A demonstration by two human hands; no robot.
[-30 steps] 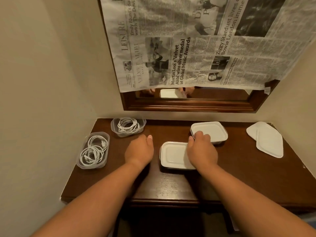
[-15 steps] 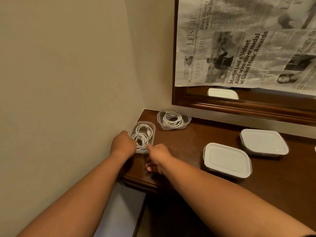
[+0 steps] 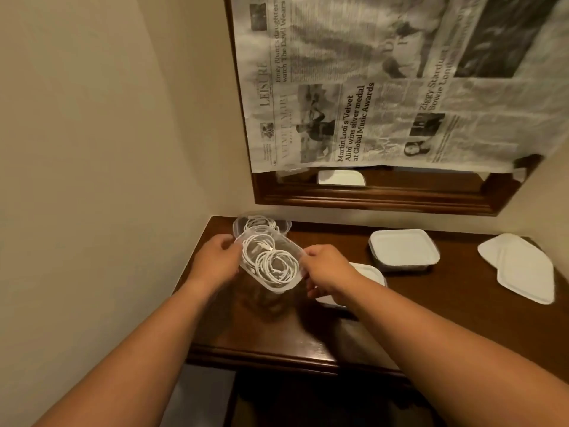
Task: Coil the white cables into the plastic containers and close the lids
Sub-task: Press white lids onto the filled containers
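Note:
Both hands hold a clear open plastic container (image 3: 292, 280) tilted above the dark wooden table (image 3: 431, 318). White coiled cables (image 3: 269, 261) lie inside it. My left hand (image 3: 217, 261) grips its left end and my right hand (image 3: 328, 271) grips its right end. Behind it, a second open container (image 3: 284, 228) with a coiled white cable (image 3: 258, 223) stands at the table's back left corner. A lidded container (image 3: 403, 249) sits further right. Another lidded container (image 3: 368, 272) is partly hidden behind my right hand.
Two loose white lids (image 3: 520, 269) lie stacked at the right end of the table. A wood-framed mirror (image 3: 385, 197) covered with newspaper (image 3: 385, 87) hangs on the back wall. A beige side wall (image 3: 107, 149) runs close along the table's left edge.
Both hands took hold of the open container with cables at the table's left edge and lifted it up and toward the middle. The view swung back to the right.

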